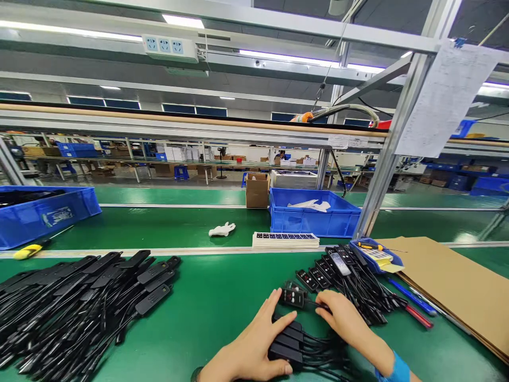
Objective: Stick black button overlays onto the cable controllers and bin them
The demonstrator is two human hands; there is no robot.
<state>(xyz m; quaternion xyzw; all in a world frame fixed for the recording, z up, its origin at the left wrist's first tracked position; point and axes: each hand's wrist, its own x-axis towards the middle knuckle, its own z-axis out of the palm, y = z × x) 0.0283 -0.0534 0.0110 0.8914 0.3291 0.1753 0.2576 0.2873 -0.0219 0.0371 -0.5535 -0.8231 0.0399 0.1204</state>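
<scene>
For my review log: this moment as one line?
left hand: spread over stacked black units | right hand: pinching controller cable | far left: cabled pile

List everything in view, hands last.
Controllers: many, black, left, right, centre
Bench: one, green, foreground
Near bins: two, blue, left and right
Carton: one, brown, back centre
Printed sheets: one stack, white-black, centre
Crumpled item: one, white, centre
Tray: one, blue, right
Screwdriver: one, yellow-black, on tray
Slim tools: several, blue, red, right
Cardboard: one stack, brown, right
Handled tool: one, yellow, left
Hanging paper: count unclear, white, upper right
Socket strip: one, white, top
Distant items: uncountable, mixed, background
Left hand: one, bare, on controllers
Right hand: one, bare, at a cable
</scene>
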